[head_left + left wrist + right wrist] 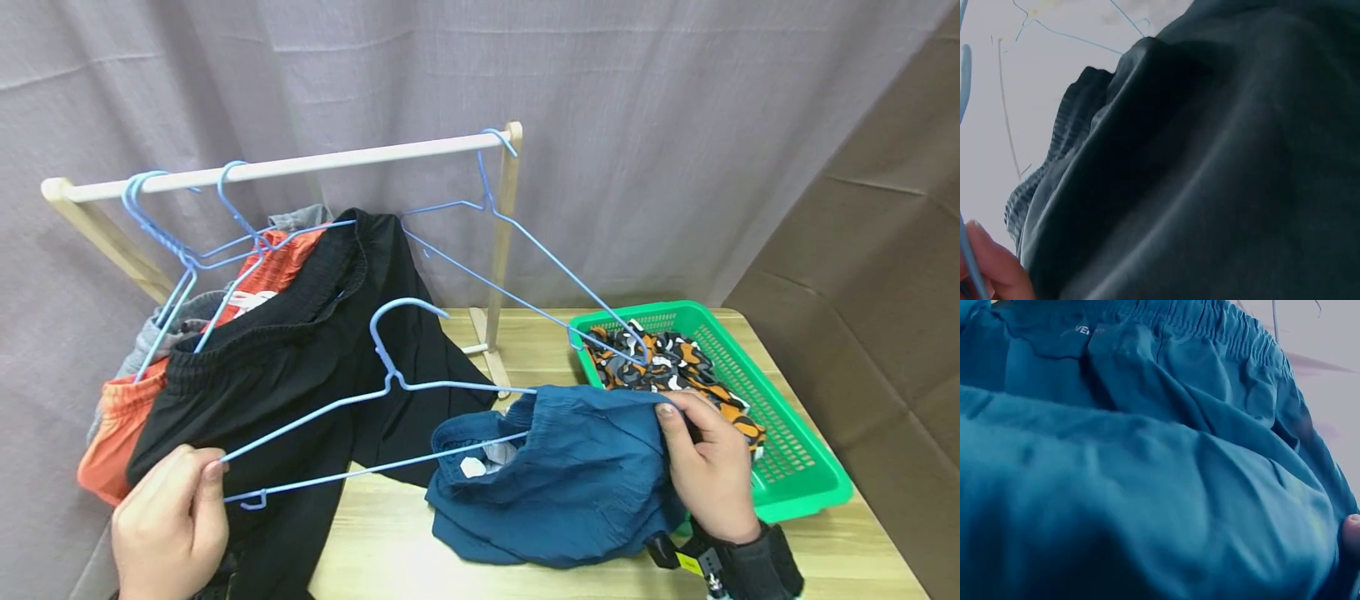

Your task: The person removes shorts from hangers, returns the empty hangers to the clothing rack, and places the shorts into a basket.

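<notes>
My left hand (174,525) grips the left end of a light blue wire hanger (322,408), its hook pointing up. The hanger's right part runs into the waist opening of dark blue elastic-waist shorts (555,492), and its far end is hidden inside. My right hand (712,467) pinches the shorts' right side between thumb and fingers. In the right wrist view the gathered waistband (1210,331) fills the top. At the lower left of the left wrist view, my fingers (997,262) hold the hanger beside dark cloth.
Black trousers (277,375) and orange shorts (120,408) hang from a wooden rack (337,158) at the left. At its right end hangs a bare blue hanger (532,237), reaching over a green basket (813,467) with patterned cloth (690,367). All stand on a wooden table (390,542).
</notes>
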`<state>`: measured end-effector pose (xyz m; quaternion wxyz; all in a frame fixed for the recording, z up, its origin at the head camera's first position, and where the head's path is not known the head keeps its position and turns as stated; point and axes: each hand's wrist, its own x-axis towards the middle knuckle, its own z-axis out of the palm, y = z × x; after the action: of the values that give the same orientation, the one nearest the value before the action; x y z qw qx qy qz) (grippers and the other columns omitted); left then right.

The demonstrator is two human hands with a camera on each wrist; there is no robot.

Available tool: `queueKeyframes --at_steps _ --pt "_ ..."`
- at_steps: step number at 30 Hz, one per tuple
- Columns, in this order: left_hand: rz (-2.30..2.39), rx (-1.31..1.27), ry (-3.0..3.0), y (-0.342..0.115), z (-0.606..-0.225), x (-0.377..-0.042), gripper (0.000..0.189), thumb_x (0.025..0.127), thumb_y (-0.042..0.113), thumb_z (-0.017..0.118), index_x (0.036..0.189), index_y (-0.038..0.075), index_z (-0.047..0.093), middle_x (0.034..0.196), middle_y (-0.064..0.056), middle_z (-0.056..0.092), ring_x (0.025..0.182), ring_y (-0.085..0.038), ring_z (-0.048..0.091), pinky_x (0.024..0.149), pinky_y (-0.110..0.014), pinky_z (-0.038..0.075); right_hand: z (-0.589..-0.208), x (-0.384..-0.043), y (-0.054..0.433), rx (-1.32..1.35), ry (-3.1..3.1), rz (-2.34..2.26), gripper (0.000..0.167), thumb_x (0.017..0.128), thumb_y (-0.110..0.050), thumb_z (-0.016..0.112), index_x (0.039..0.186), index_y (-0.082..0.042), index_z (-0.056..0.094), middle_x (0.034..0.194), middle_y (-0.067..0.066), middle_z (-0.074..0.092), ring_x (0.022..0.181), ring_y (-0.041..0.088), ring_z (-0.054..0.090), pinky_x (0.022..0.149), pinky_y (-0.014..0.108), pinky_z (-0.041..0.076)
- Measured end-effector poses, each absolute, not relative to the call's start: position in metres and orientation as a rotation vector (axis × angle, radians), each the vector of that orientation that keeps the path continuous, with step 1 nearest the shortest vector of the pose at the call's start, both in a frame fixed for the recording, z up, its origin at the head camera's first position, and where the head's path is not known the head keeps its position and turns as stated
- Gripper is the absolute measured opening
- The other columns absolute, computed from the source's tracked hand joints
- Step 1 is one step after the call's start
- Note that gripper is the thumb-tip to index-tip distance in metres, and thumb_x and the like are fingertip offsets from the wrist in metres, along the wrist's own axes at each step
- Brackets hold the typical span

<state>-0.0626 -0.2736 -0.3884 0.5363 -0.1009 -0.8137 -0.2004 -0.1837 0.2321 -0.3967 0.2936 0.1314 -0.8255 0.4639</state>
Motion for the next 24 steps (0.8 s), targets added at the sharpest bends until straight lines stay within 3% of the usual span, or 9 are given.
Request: queueKeyframes --at_steps 3,8,11,14,20,24 --pt "-0.481 -0.215 -1.936 -0.277 -0.388 -0.059 0.055 0.116 0.035 0.050 0.079 -0.005 0.063 0.067 -0.009 0.052 0.058 -0.022 0.042 0.060 -0.035 0.032 -0.398 -0.185 0.236 0.253 -2.188 1.239 0.014 0.104 0.008 0.067 0.111 0.003 0.078 0.108 -0.010 0.074 0.099 -0.005 0.065 0.086 0.013 0.047" --pt "-0.476 -0.174 -1.930 -0.283 -0.385 -0.053 0.058 0.116 0.038 0.050 0.079 -0.006 0.062 0.066 -0.012 0.054 0.058 -0.022 0.044 0.065 -0.019 0.032 -0.405 -0.188 0.244 0.123 -2.180 1.251 0.015 0.106 0.004 0.067 0.116 0.006 0.077 0.108 -0.007 0.076 0.091 -0.004 0.065 0.077 0.011 0.046" --pt "-0.466 -0.157 -1.925 -0.283 -0.381 -0.051 0.060 0.116 0.039 0.049 0.079 -0.006 0.062 0.066 -0.014 0.056 0.059 -0.023 0.046 0.067 -0.017 0.032 -0.408 -0.189 0.246 0.090 -2.179 1.270 0.015 0.107 0.002 0.066 0.116 0.006 0.077 0.107 -0.007 0.075 0.090 -0.003 0.065 0.076 0.011 0.046" --pt "-0.474 -0.139 -1.924 -0.282 -0.376 -0.048 0.061 0.116 0.040 0.049 0.078 -0.007 0.061 0.067 -0.014 0.056 0.059 -0.015 0.045 0.061 -0.023 0.032 -0.411 -0.189 0.246 0.079 -2.214 1.250 0.014 0.107 -0.002 0.067 0.115 0.004 0.078 0.105 -0.009 0.074 0.091 -0.005 0.063 0.078 0.012 0.045" --pt "-0.569 -0.180 -1.864 -0.273 -0.368 -0.048 0.057 0.115 0.031 0.052 0.076 -0.009 0.060 0.067 -0.017 0.053 0.060 -0.006 0.042 0.071 -0.007 0.028 -0.414 -0.187 0.240 0.389 -2.418 1.041 0.013 0.106 -0.005 0.072 0.115 -0.008 0.081 0.113 0.004 0.076 0.103 -0.005 0.061 0.086 0.016 0.044" --pt "-0.567 -0.216 -1.870 -0.270 -0.369 -0.051 0.057 0.116 0.032 0.051 0.076 -0.007 0.060 0.065 -0.014 0.052 0.059 -0.009 0.040 0.069 -0.010 0.028 -0.405 -0.181 0.233 0.588 -2.393 1.045 0.023 0.109 -0.003 0.064 0.122 -0.012 0.081 0.122 0.000 0.073 0.110 0.002 0.063 0.085 0.015 0.047"
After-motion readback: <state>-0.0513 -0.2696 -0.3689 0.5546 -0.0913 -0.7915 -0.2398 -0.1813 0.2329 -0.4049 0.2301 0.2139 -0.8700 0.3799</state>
